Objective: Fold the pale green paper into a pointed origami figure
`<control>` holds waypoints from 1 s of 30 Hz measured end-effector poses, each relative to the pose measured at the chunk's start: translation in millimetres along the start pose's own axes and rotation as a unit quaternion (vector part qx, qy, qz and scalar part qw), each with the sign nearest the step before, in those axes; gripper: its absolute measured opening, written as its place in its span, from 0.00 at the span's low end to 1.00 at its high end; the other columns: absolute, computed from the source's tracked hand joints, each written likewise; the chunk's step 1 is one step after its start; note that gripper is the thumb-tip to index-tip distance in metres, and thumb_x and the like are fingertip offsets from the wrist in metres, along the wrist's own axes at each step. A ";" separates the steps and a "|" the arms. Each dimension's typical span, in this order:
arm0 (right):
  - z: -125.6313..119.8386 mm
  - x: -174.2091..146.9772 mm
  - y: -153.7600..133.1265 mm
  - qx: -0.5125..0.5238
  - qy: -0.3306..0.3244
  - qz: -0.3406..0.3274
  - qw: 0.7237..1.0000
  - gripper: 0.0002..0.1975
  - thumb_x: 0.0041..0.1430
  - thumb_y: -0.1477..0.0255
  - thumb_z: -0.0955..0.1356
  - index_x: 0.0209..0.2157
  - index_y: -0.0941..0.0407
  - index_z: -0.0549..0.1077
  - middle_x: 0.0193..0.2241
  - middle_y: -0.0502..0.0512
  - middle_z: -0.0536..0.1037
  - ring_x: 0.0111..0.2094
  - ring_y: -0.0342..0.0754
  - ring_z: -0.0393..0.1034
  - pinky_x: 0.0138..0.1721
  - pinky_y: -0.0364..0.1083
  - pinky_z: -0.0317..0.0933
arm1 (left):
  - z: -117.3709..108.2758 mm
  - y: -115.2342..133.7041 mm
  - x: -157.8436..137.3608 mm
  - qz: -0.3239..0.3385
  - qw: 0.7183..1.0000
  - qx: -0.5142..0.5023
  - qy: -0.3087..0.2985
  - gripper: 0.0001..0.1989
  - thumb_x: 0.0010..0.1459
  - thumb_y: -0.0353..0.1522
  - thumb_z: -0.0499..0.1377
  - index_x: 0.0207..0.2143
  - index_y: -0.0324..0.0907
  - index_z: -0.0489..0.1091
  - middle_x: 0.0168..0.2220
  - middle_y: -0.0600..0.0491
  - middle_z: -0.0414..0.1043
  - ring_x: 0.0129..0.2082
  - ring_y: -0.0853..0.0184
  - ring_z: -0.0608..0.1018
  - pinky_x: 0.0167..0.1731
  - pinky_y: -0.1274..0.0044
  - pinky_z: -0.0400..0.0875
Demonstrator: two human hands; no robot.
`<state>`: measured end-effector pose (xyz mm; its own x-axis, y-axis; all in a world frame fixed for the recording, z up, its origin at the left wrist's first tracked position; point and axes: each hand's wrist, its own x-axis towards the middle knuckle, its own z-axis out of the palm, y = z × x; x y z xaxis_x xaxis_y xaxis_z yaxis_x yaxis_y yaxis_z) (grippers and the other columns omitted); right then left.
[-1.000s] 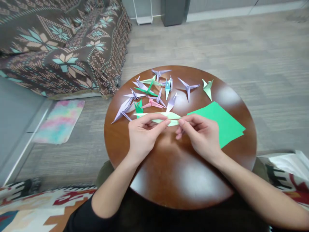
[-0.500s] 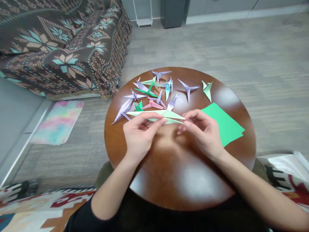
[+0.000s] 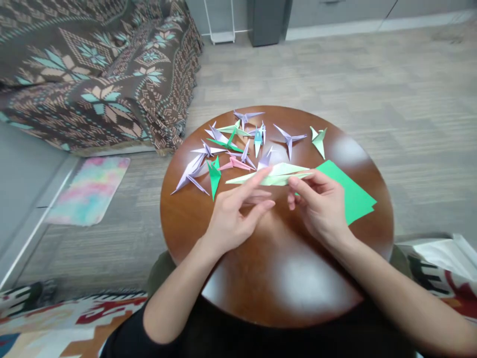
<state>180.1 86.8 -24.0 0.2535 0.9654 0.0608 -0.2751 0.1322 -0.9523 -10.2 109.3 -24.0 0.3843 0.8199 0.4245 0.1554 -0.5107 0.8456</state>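
A long, narrow piece of folded pale green origami paper (image 3: 274, 175) is held level above the table. My right hand (image 3: 322, 201) pinches its right end between thumb and fingers. At its left part, my left hand (image 3: 238, 211) has thumb and index finger apart; the index finger reaches up to the paper's near side, and whether it touches cannot be told. Just beyond lie several folded paper cranes, among them a pink one (image 3: 235, 163), a green one (image 3: 214, 178) and a purple one (image 3: 289, 140).
The round brown table (image 3: 276, 278) carries the cranes along its far left side. Green paper sheets (image 3: 346, 191) lie at the right, partly behind my right hand. A pale green crane (image 3: 318, 141) sits at the far right. A patterned sofa (image 3: 112, 94) stands beyond the table's left.
The folded pale green paper has shifted right. My left hand has let go of it and its fingers have spread, while my right hand now grips its right end.
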 end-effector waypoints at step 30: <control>-9.2 -1.4 -7.9 -0.235 -0.205 -0.145 0.939 0.08 0.67 0.70 0.72 0.31 0.53 0.79 0.27 0.51 0.79 0.22 0.43 0.70 0.23 0.45 0.62 | -4.8 16.4 4.0 -0.129 0.987 -0.019 -0.097 0.10 0.64 0.38 0.65 0.37 0.42 0.83 0.30 0.52 0.84 0.29 0.65 0.82 0.31 0.78 0.74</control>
<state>190.5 82.4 -19.3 -0.1497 0.9221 0.3569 0.2154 0.3827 -0.8984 -10.5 105.4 -6.9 0.5045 0.8541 0.1266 0.2379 -0.2785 0.9305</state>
